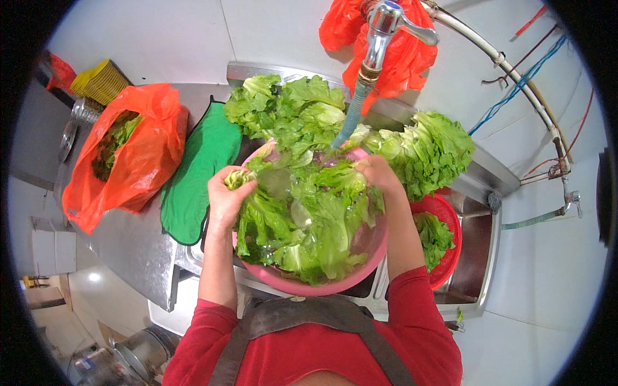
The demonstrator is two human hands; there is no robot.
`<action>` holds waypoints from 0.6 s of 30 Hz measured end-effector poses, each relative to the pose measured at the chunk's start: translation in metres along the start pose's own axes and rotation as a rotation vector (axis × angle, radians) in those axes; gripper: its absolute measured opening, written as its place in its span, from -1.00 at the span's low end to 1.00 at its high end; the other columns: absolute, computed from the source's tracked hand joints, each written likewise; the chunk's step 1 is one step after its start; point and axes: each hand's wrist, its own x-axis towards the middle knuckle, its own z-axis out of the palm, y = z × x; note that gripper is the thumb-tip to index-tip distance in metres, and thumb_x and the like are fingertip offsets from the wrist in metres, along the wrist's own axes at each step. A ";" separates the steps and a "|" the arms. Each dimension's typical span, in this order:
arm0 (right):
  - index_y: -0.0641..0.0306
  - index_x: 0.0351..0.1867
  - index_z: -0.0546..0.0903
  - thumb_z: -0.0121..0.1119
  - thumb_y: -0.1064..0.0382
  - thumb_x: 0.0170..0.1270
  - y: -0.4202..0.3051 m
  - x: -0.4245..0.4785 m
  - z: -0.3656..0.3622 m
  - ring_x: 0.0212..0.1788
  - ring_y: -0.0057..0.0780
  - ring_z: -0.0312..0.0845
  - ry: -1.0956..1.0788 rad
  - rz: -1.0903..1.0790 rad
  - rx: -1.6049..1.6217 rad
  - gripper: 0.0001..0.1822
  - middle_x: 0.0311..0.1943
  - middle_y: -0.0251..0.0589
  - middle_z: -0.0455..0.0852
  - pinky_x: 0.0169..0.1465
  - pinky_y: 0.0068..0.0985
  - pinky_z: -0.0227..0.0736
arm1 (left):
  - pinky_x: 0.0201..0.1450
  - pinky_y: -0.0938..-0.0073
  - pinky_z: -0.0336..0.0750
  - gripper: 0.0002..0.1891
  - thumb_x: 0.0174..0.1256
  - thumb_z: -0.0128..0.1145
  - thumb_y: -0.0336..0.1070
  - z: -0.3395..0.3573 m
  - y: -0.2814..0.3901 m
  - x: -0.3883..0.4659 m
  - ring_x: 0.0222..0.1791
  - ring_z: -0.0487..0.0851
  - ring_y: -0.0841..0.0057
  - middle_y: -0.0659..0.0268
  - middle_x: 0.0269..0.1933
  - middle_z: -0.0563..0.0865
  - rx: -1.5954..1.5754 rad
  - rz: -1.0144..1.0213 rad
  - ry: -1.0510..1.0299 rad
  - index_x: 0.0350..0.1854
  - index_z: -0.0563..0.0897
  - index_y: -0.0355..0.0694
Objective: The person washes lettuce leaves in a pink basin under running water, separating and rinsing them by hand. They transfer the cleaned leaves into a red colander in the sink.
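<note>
A large pink basin (309, 289) full of water and loose lettuce leaves (333, 236) sits right in front of me over the sink. At the basin's left side my left hand (226, 193) pinches the pale base of a lettuce bunch (263, 212), whose leaves hang into the basin. Over the right rim, my right hand (379, 173) grips a lettuce leaf (345, 178) by its stem end; its fingertips are partly hidden. A blue-green hose (355, 108) on the chrome tap (384, 24) reaches down to the basin's far edge. More lettuce (299, 103) is heaped behind the basin.
Lettuce heads (425, 149) lie at the back right. A red colander (453, 241) with lettuce stands in the right sink bowl (475, 255). To the left are a green cloth (203, 169) and an orange-red plastic bag (145, 169) of greens on the steel counter (130, 241).
</note>
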 end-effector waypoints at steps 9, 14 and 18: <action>0.21 -0.24 0.65 0.25 0.20 0.21 -0.017 0.029 0.028 -0.49 -0.76 0.40 0.096 -0.073 0.489 -0.83 -0.47 -0.48 0.58 -0.51 -0.71 0.22 | -0.29 0.66 0.48 -0.77 -0.08 0.36 -0.55 0.005 0.012 -0.006 -0.40 0.59 0.70 0.43 -0.38 0.68 0.085 -0.044 -0.129 -0.31 0.65 -0.28; 0.23 -0.28 0.65 0.10 0.19 0.38 -0.046 0.034 0.053 -0.47 -0.71 0.39 0.141 -0.202 0.579 -0.81 -0.48 -0.47 0.58 -0.39 -0.63 0.31 | -0.29 0.66 0.48 -0.76 -0.09 0.37 -0.54 0.013 0.012 -0.006 -0.40 0.58 0.70 0.44 -0.38 0.67 0.095 -0.014 -0.167 -0.31 0.66 -0.28; 0.33 -0.31 0.60 0.07 0.20 0.39 -0.040 0.047 0.073 -0.31 -0.66 0.41 0.314 -0.282 0.403 -0.77 -0.45 -0.43 0.60 -0.22 -0.51 0.36 | -0.29 0.66 0.48 -0.77 -0.09 0.36 -0.55 0.014 0.009 -0.005 -0.40 0.58 0.70 0.44 -0.38 0.67 0.098 -0.021 -0.181 -0.31 0.67 -0.28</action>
